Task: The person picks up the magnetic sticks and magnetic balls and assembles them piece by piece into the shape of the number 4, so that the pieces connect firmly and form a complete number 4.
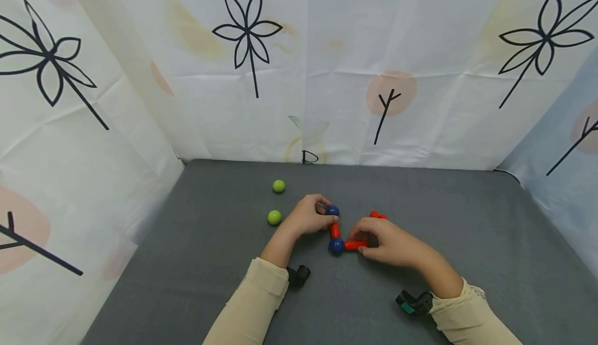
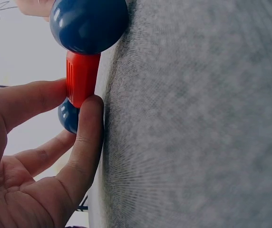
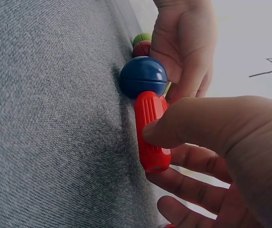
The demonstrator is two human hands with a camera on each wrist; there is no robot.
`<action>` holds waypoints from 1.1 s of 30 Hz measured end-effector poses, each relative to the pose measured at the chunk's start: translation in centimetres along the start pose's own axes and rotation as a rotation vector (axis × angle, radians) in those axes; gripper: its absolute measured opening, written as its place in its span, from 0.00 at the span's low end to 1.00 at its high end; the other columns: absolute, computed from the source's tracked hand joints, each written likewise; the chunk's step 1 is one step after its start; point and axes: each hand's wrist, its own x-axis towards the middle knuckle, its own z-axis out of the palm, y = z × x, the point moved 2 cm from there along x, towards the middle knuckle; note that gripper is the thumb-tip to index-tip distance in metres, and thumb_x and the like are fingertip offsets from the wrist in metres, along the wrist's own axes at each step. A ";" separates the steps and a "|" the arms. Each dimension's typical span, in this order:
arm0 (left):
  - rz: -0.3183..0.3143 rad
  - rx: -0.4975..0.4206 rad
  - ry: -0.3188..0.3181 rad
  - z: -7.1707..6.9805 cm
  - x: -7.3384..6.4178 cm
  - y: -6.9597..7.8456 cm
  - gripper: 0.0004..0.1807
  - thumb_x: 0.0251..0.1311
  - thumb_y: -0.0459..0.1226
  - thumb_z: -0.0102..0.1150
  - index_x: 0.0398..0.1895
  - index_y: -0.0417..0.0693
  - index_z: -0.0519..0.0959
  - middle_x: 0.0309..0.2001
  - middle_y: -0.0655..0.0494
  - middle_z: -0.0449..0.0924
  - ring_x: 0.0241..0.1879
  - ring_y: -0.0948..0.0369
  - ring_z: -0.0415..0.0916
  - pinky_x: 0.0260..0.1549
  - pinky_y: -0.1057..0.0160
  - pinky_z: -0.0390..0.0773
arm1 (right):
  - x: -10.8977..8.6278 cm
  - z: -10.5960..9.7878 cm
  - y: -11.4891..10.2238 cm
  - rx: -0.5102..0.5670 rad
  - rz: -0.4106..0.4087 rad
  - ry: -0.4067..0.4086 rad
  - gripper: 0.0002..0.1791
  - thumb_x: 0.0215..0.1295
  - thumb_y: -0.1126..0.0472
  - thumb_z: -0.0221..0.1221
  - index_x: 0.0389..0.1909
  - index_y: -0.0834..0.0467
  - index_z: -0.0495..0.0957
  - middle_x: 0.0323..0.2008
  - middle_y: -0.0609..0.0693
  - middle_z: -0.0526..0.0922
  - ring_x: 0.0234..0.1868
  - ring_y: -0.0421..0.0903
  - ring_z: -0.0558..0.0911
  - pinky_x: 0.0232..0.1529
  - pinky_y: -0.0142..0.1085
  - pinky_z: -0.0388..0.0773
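Note:
Two blue balls, a near one (image 1: 336, 246) and a far one (image 1: 332, 210), are joined by a ribbed red rod (image 2: 81, 78). My left hand (image 1: 310, 215) pinches this rod close to the far ball, its other fingers around that ball. From the near ball a second red rod (image 3: 151, 137) points right. My right hand (image 1: 385, 238) holds that rod between thumb and fingers, leaving its free end showing in the right wrist view. The rods form a corner low over the grey table (image 1: 224, 293).
Two green balls, one farther back (image 1: 279, 186) and one nearer (image 1: 274, 217), lie left of my left hand. More red rods (image 1: 378, 215) lie behind my right hand. A dark red ball (image 3: 141, 49) shows beyond the near blue ball. Patterned cloth (image 1: 327, 49) borders the table.

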 end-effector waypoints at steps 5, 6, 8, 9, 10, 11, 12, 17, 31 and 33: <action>-0.001 0.004 0.000 0.0 0.0 0.0 0.22 0.67 0.42 0.73 0.60 0.45 0.81 0.50 0.46 0.82 0.33 0.60 0.86 0.39 0.58 0.84 | 0.1 0.0 0.0 0.011 0.005 -0.009 0.13 0.67 0.68 0.69 0.49 0.52 0.84 0.43 0.44 0.85 0.42 0.40 0.79 0.44 0.37 0.79; -0.001 0.006 0.001 0.0 0.0 0.0 0.22 0.67 0.42 0.73 0.60 0.45 0.81 0.50 0.46 0.82 0.33 0.60 0.86 0.39 0.58 0.84 | 0.1 0.0 0.1 0.015 0.005 -0.011 0.13 0.67 0.68 0.68 0.49 0.52 0.84 0.43 0.44 0.85 0.42 0.40 0.79 0.44 0.36 0.79; 0.001 0.009 0.001 0.0 0.0 0.0 0.22 0.67 0.42 0.73 0.60 0.45 0.81 0.50 0.46 0.82 0.33 0.60 0.86 0.39 0.58 0.85 | 0.1 0.1 0.1 0.020 0.015 -0.015 0.13 0.67 0.68 0.68 0.49 0.52 0.84 0.43 0.44 0.85 0.41 0.40 0.80 0.43 0.36 0.79; 0.001 0.011 0.001 0.0 0.0 0.0 0.22 0.66 0.42 0.73 0.60 0.45 0.81 0.50 0.46 0.82 0.33 0.60 0.86 0.39 0.58 0.85 | 0.1 0.1 0.1 0.022 0.017 -0.016 0.13 0.67 0.68 0.68 0.49 0.52 0.84 0.43 0.44 0.85 0.41 0.40 0.80 0.43 0.36 0.79; 0.001 0.011 0.001 0.0 0.0 0.0 0.22 0.66 0.42 0.73 0.60 0.44 0.81 0.49 0.46 0.82 0.33 0.60 0.86 0.39 0.58 0.85 | 0.1 0.1 0.1 0.026 0.015 -0.017 0.13 0.67 0.68 0.68 0.49 0.52 0.84 0.42 0.44 0.85 0.41 0.41 0.80 0.43 0.36 0.79; 0.001 0.011 0.000 0.0 0.1 0.0 0.22 0.66 0.42 0.73 0.60 0.44 0.81 0.49 0.46 0.82 0.33 0.60 0.86 0.39 0.58 0.85 | 0.1 0.2 0.1 0.028 0.016 -0.019 0.13 0.67 0.68 0.68 0.49 0.51 0.84 0.42 0.44 0.85 0.41 0.41 0.80 0.42 0.36 0.79; 0.001 0.010 0.000 0.0 0.1 0.0 0.22 0.66 0.42 0.73 0.60 0.44 0.81 0.49 0.46 0.82 0.33 0.60 0.86 0.39 0.58 0.85 | 0.1 0.2 0.1 0.029 0.021 -0.021 0.13 0.67 0.68 0.68 0.49 0.51 0.84 0.42 0.44 0.85 0.41 0.40 0.80 0.43 0.36 0.79; 0.003 0.007 -0.001 0.0 0.0 0.0 0.22 0.66 0.41 0.73 0.60 0.44 0.81 0.48 0.46 0.83 0.32 0.60 0.86 0.39 0.58 0.85 | 0.2 0.3 0.2 0.025 0.030 -0.027 0.13 0.67 0.68 0.68 0.49 0.50 0.84 0.42 0.44 0.85 0.41 0.40 0.80 0.43 0.36 0.80; 0.004 0.011 -0.011 -0.1 0.0 0.0 0.22 0.67 0.42 0.73 0.60 0.45 0.81 0.49 0.45 0.82 0.33 0.59 0.86 0.39 0.58 0.85 | 0.1 0.2 0.2 0.056 0.014 -0.018 0.13 0.67 0.68 0.69 0.49 0.52 0.84 0.42 0.44 0.85 0.41 0.41 0.80 0.41 0.37 0.80; 0.006 0.011 -0.013 -0.1 0.0 -0.1 0.22 0.67 0.42 0.73 0.60 0.45 0.81 0.50 0.45 0.82 0.33 0.59 0.86 0.39 0.58 0.86 | 0.1 0.2 0.1 0.054 0.016 -0.018 0.13 0.67 0.68 0.69 0.49 0.52 0.84 0.42 0.44 0.85 0.41 0.40 0.80 0.41 0.37 0.80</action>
